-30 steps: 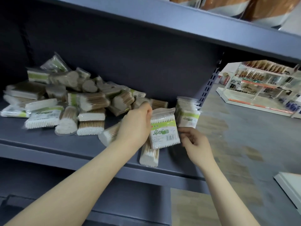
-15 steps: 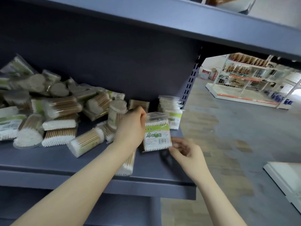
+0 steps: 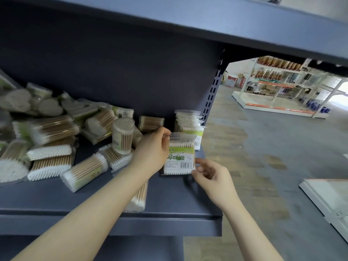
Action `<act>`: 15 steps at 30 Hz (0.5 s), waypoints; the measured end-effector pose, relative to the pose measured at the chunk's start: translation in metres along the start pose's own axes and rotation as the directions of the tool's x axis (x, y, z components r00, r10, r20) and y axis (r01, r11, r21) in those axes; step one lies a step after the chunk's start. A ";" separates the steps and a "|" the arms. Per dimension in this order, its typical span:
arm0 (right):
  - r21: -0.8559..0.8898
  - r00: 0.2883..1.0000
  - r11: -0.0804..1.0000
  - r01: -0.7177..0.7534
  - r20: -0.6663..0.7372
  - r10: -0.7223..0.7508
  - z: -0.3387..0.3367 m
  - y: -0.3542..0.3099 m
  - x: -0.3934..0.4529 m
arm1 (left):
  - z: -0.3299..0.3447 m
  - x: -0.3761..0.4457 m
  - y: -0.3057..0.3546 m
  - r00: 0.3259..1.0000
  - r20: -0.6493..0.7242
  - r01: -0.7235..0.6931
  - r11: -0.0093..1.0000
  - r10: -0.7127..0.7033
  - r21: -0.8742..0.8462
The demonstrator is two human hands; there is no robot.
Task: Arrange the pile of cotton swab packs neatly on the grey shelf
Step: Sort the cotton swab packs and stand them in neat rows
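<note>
Head camera is looking down at a grey shelf (image 3: 169, 200) where both hands are meeting on one flat cotton swab pack (image 3: 179, 156) with a green label, standing upright near the shelf's right end. Left hand (image 3: 152, 149) is gripping the pack's left edge, fingers curled round its top corner. Right hand (image 3: 211, 174) is pinching the pack's lower right corner between thumb and fingertips, the other fingers loosely curled. Just behind it, a short row of upright packs (image 3: 188, 125) is standing against the back panel. To the left, a loose pile of packs (image 3: 52, 136) is lying jumbled across the shelf, and one pack (image 3: 137, 198) is lying under the left forearm.
</note>
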State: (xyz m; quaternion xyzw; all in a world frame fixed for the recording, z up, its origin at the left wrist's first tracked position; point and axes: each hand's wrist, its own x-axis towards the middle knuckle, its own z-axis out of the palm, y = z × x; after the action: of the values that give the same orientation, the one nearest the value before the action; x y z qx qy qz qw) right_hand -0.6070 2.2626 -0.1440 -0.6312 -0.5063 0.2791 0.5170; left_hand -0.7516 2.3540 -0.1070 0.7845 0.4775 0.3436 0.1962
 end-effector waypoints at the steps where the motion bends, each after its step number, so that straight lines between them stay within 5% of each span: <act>1: 0.001 1.000 1.000 -0.003 -0.001 0.003 0.000 0.000 0.001 | 0.000 0.000 0.000 1.000 0.019 0.003 1.000 -0.003 -0.005; 15: -0.022 1.000 1.000 -0.011 0.010 0.011 -0.004 0.001 0.004 | 0.002 0.001 0.003 0.994 0.105 -0.026 0.999 0.029 -0.024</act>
State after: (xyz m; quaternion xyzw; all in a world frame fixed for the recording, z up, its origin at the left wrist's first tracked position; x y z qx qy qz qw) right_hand -0.6016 2.2648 -0.1431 -0.6381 -0.5087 0.2796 0.5058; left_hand -0.7476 2.3529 -0.1062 0.8057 0.4518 0.3099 0.2250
